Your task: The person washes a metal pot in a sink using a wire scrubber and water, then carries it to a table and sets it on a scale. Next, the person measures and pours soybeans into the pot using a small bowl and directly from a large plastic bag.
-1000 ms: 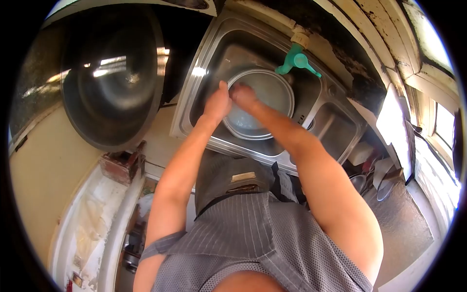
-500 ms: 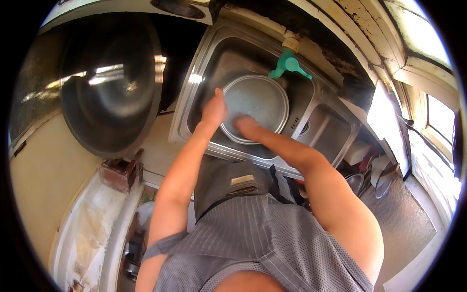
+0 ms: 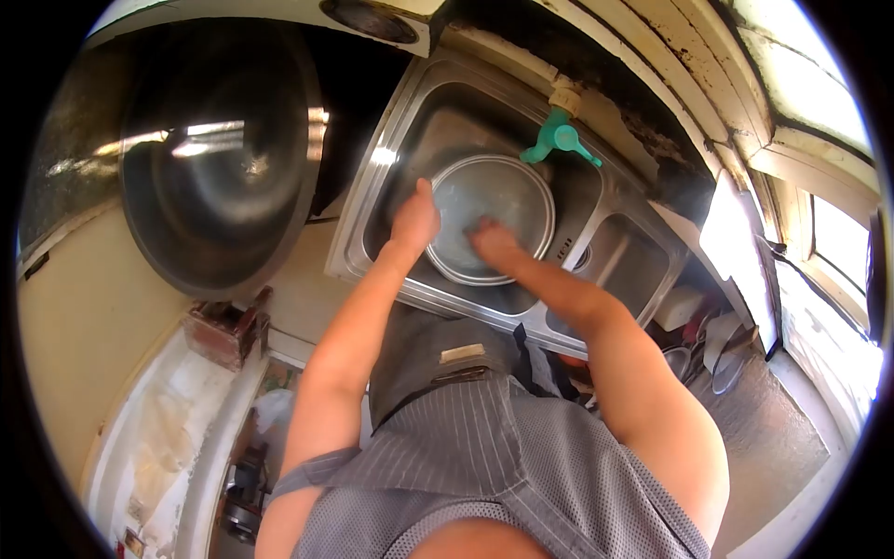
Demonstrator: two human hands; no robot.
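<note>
A round, shallow-looking metal pot [image 3: 521,200] with a rolled rim sits in the larger bowl of the steel sink [image 3: 456,112]. My left hand [image 3: 416,222] is closed on the pot's left rim, thumb pointing up along the edge. Inside the pot, my right hand [image 3: 494,244] reaches down near the middle of its pale, cloudy inside. Motion smears its fingers, so whether they hold anything cannot be made out. A green tap [image 3: 556,137] stands over the back edge of the pot, with no stream visible from it.
The smaller sink bowl [image 3: 619,270] is to the right. A large dark metal wok-like pan [image 3: 223,186] leans at the left. A wooden block-like stand [image 3: 226,333] is below it. Pans and utensils [image 3: 726,349] are crowded at the right, under a bright window [image 3: 843,238].
My right hand has shifted slightly right within the pot. My left hand keeps its hold on the rim, and the whole view has tilted a little.
</note>
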